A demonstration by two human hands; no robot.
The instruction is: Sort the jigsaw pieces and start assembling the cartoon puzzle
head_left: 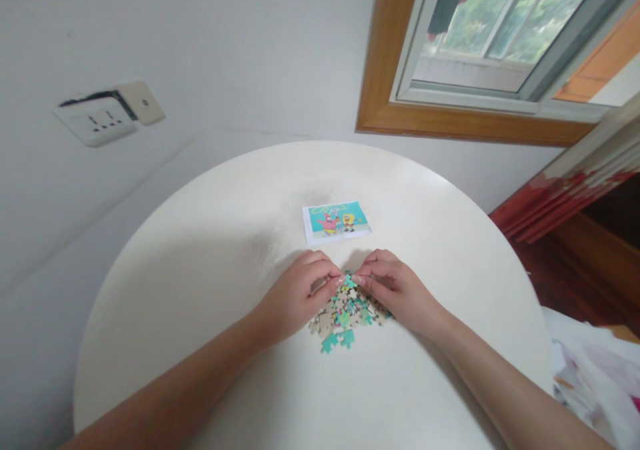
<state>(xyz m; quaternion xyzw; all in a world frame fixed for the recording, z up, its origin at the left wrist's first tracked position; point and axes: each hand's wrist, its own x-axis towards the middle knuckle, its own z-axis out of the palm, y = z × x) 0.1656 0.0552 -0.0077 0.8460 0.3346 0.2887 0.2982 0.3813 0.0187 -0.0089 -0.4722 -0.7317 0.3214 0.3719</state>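
Note:
A heap of small jigsaw puzzle pieces (350,307), some teal and some beige side up, lies on the white round table (200,283). Above the far side of the heap, a teal puzzle piece (349,281) is pinched between my two hands. My left hand (300,290) grips its left side with thumb and fingertips. From the right, my right hand (397,287) pinches the same piece. Two teal pieces (337,341) sit at the heap's near edge. Beyond my hands lies a cartoon picture card (337,222), teal with a pink and a yellow figure.
The table's far edge is close to a white wall (225,57) with a socket (100,120). A wood-framed window (480,122) is at upper right, with a red and cream curtain (575,183). White plastic bags (590,370) lie beside the table at lower right.

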